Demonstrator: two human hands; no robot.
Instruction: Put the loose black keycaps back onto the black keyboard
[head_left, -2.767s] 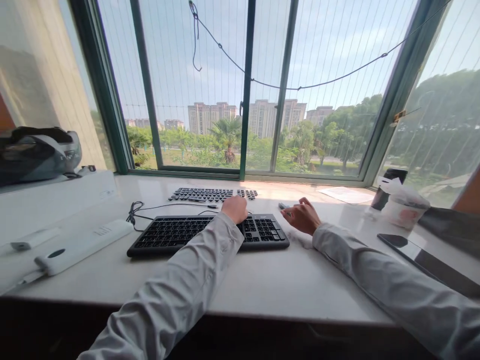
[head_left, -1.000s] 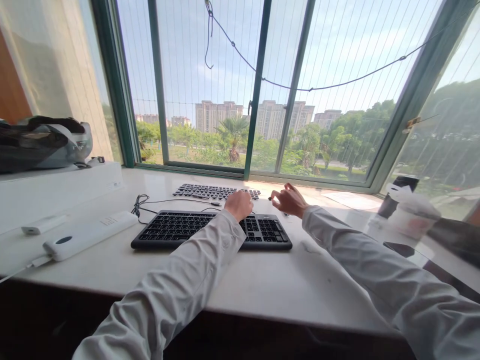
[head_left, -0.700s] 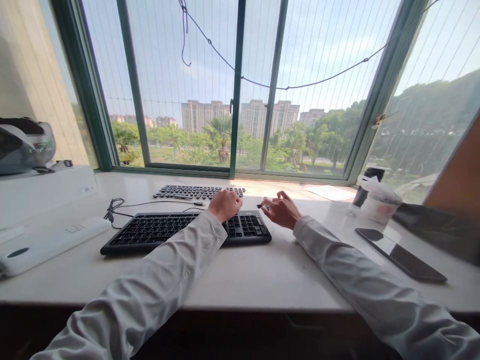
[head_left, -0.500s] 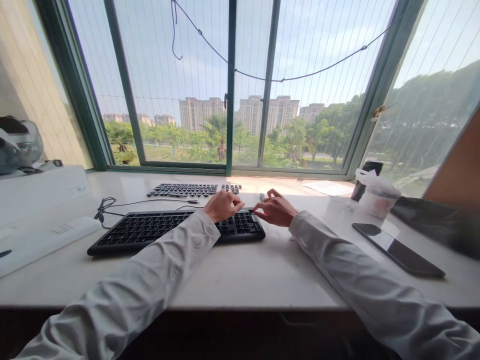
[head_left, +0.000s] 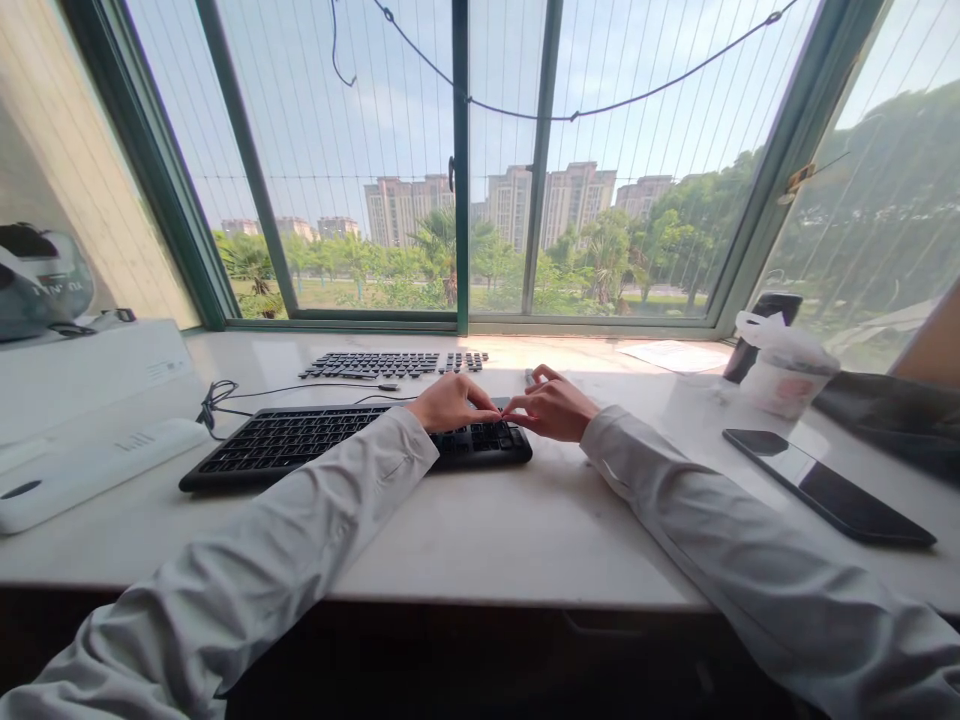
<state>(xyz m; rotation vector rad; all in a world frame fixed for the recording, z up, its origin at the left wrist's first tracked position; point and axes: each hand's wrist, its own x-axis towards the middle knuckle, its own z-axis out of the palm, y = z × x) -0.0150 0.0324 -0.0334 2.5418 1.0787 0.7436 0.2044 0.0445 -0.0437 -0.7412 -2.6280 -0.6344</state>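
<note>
A black keyboard [head_left: 281, 438] lies on the white counter, and its key field looks like bare sockets over much of its length. Behind it, loose black keycaps [head_left: 371, 365] are laid out in keyboard-like rows. My left hand [head_left: 452, 404] hovers over the keyboard's right part, thumb and fingers pinched together. From the other side my right hand [head_left: 553, 408] reaches to the same upper right corner, its fingers curled and its fingertips meeting the left ones. Whatever lies between the fingertips is too small and hidden to name. A small grey object [head_left: 529, 377] shows behind the right hand.
A phone [head_left: 829, 487] lies at the right, near a bagged plastic cup [head_left: 791, 375] and a black bottle [head_left: 757, 335]. At the left are a white box [head_left: 97, 375], a helmet [head_left: 45, 285] and coiled cable [head_left: 214, 405]. A window closes off the back.
My left hand has moved right and down to the keyboard's upper right corner, so that its fingertips now meet those of my right hand. The view has tilted slightly.
</note>
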